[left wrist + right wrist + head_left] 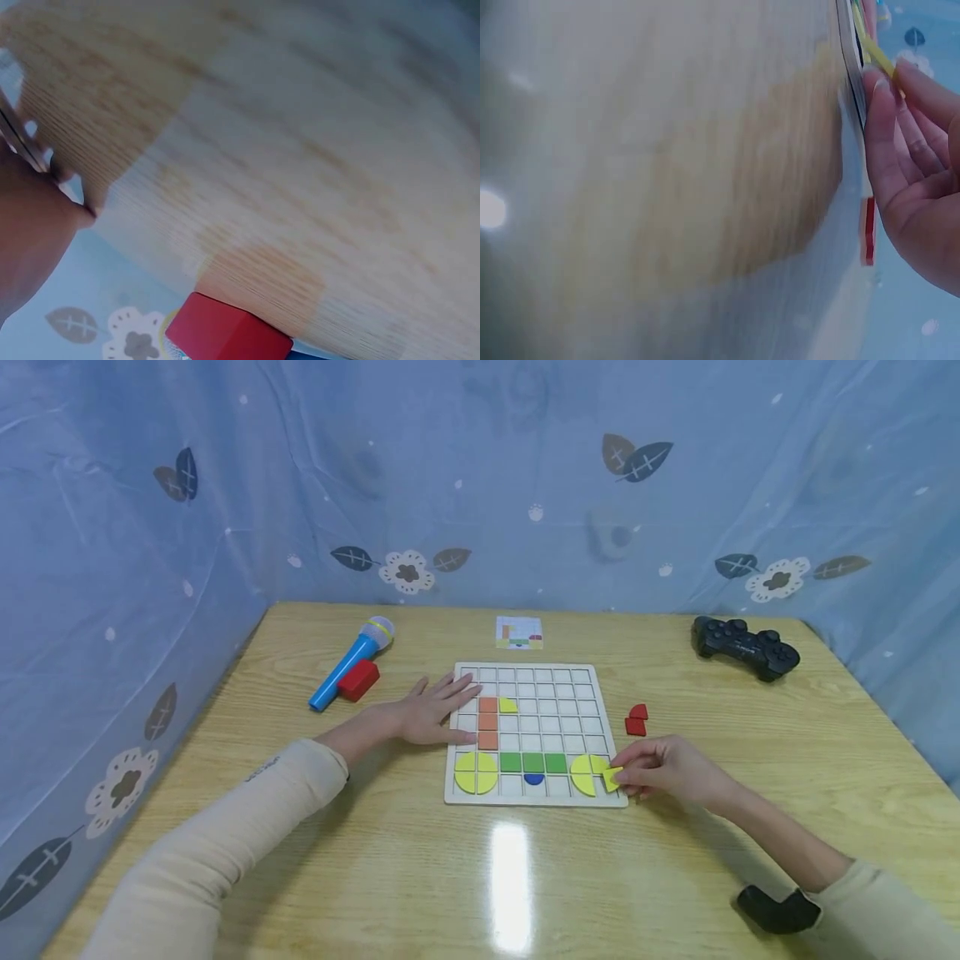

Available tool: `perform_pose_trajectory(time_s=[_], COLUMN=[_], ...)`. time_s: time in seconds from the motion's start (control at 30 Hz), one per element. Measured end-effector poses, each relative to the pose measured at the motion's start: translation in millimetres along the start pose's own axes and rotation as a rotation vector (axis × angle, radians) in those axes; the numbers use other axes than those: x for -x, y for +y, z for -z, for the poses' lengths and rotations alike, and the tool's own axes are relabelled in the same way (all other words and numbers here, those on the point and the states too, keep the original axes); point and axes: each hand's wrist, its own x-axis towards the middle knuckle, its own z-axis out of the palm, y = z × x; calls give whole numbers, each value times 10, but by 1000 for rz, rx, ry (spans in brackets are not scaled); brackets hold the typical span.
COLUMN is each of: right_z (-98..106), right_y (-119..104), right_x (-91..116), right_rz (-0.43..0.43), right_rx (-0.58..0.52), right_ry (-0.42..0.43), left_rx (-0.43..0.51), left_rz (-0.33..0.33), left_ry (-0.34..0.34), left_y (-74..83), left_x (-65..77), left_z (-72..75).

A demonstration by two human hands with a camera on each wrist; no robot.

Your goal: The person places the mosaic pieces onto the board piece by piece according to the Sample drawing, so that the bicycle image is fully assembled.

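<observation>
A white grid board (pixel 551 722) lies on the table with coloured flat pieces in its cells. My left hand (pixel 431 714) rests on its left edge, fingers spread. Between thumb and fingertips, my right hand (pixel 667 770) pinches a yellow quarter-circle piece (pixel 612 778) at the lower right corner, tilted in the right wrist view. Beside it, yellow quarter pieces (pixel 581 774) form three quarters of a circle. The lower left holds a full yellow circle (pixel 476 772). Orange squares (pixel 488 722) run in a column, green squares (pixel 533 762) in a row, above a blue half circle (pixel 534 779).
Two red pieces (pixel 636 726) lie right of the board. A small printed pattern card (pixel 519 633) is behind it. At left are a toy microphone (pixel 348 668) and a red block (pixel 358 681); a black game controller (pixel 746 647) sits at back right.
</observation>
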Motion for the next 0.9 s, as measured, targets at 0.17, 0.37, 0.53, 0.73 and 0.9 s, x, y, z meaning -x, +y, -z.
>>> perform_pose_trajectory(time_s=[0.17,0.37,0.53,0.73,0.9], right_z=[-85,-159,-174,-118,-26], right_y=[-12,-18,-13,-66,-61], right_x=[24,33,23,38,60], right_rz=[33,47,62,8,-39], right_rx=[33,96,148,98,1], right_ry=[29,85,87,9,-85], left_rx=[1,0,5,12,15], left_rz=[15,10,6,3,-2], left_ry=[-5,-1,-2,1,-1], left_y=[10,7,8,3,6], left_x=[10,-1,-5,-9,-5], left_z=[12,2,-7,-7,2])
